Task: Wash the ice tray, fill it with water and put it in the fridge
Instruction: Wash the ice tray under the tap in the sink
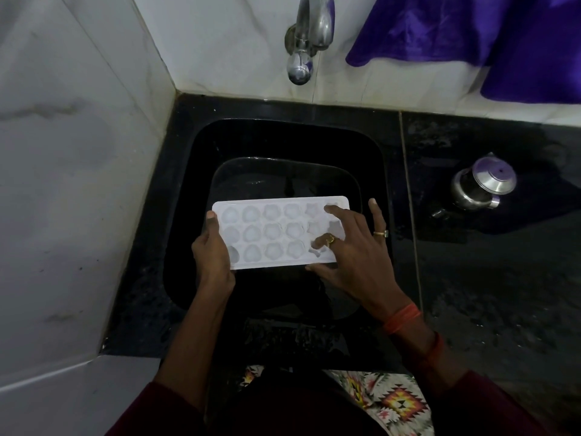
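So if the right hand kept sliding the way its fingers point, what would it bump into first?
The right hand points across the ice tray toward the sink's back wall below the tap. It would probably reach that wall first, though depth is unclear.

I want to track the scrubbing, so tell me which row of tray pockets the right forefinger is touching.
The far row, nearest the tap: the right hand has its forefinger on the ice tray at that row's right end.
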The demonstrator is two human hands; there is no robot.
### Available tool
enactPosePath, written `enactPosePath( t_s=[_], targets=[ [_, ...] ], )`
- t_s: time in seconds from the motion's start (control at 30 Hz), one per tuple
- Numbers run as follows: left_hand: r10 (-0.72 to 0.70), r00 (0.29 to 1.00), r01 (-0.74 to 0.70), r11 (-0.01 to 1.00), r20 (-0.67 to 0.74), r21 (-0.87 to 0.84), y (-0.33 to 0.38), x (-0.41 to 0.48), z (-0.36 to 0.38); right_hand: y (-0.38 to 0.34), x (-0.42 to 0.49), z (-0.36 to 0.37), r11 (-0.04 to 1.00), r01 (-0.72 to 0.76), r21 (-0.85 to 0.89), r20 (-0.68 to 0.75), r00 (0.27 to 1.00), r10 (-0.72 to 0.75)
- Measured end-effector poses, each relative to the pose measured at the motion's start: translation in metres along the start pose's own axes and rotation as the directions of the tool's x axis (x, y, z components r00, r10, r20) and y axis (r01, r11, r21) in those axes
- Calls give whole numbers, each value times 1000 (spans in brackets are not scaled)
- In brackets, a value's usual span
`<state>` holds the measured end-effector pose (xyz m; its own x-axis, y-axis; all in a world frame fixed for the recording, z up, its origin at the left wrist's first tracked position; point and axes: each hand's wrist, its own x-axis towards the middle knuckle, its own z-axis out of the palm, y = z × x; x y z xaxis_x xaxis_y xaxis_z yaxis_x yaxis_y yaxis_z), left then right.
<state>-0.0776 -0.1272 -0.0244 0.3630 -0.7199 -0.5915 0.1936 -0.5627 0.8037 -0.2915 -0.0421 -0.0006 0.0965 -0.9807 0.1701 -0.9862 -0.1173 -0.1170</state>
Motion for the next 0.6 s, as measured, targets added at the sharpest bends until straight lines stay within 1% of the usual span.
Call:
enactPosePath(
  t_s=[0.27,0.43,0.6],
  targets=[
    [4,1000,-4,1000,5,30,-3,1,-1,-3,-3,10,999,33,-38,85,996,-30],
    [32,999,-32,998,1,48,-3,-1,-1,-2,-2,7,999,39,-28,71,997,-37],
    [23,1000,-23,998,6,52,-3,-1,-1,-4,-2,7,999,36,-31,77,996,-33]
  ],
)
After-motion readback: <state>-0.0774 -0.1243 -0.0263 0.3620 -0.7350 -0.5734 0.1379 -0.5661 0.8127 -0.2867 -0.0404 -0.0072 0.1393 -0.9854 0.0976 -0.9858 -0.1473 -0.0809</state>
